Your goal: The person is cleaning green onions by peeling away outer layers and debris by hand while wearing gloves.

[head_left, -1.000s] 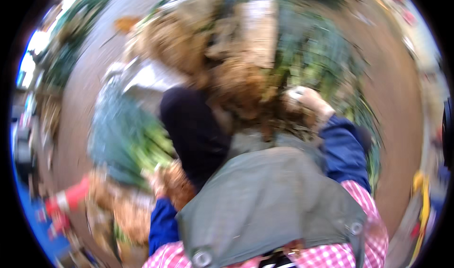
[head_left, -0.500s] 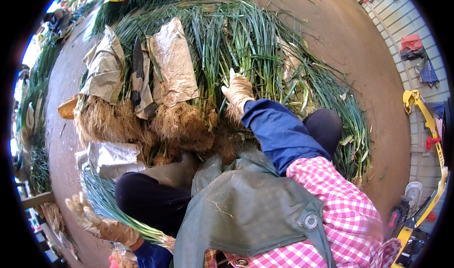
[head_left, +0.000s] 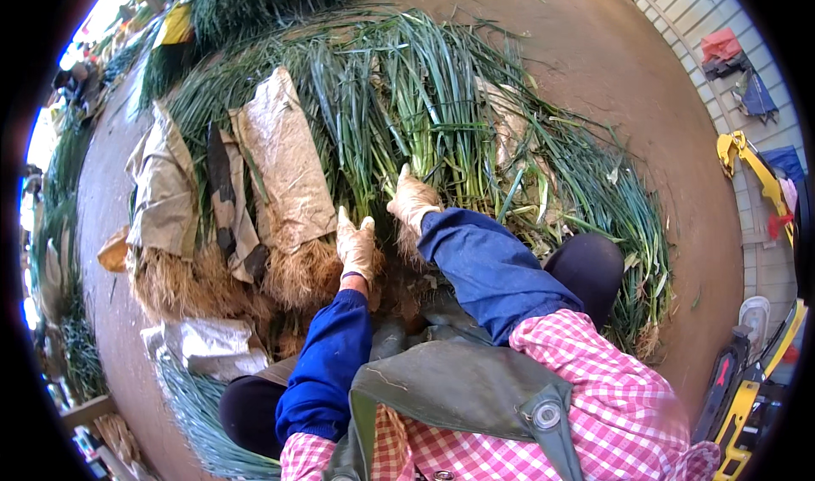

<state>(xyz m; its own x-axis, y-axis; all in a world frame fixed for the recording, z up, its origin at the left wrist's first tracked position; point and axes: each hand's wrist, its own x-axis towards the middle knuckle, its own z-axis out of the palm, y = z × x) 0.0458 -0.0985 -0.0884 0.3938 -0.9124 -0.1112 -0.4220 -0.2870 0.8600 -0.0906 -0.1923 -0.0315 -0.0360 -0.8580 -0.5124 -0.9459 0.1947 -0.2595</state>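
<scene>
Long green onions (head_left: 424, 82) lie in a wide heap before me, leaves pointing away and roots toward me. My right hand (head_left: 413, 199), in a tan glove, is closed around the lower stalks of some of them, with pale roots hanging below it. Just left of it, my left hand (head_left: 355, 245), also gloved, is at the root ends with thumb and forefinger apart and nothing visibly held. Beside the left hand, a brown paper sheet (head_left: 287, 163) covers a bundle with bushy roots (head_left: 301, 273).
Another paper-wrapped bundle (head_left: 161, 192) lies farther left, above a silvery sheet (head_left: 205, 345). More green onions (head_left: 199, 421) lie by my left knee. Brown floor (head_left: 594, 48) spreads to the right, with a yellow metal frame (head_left: 764, 175) beyond it.
My left hand has come from the lower left, beside the other onions, up to the heap next to my right hand. The right hand stays at the stalks as the view shifts.
</scene>
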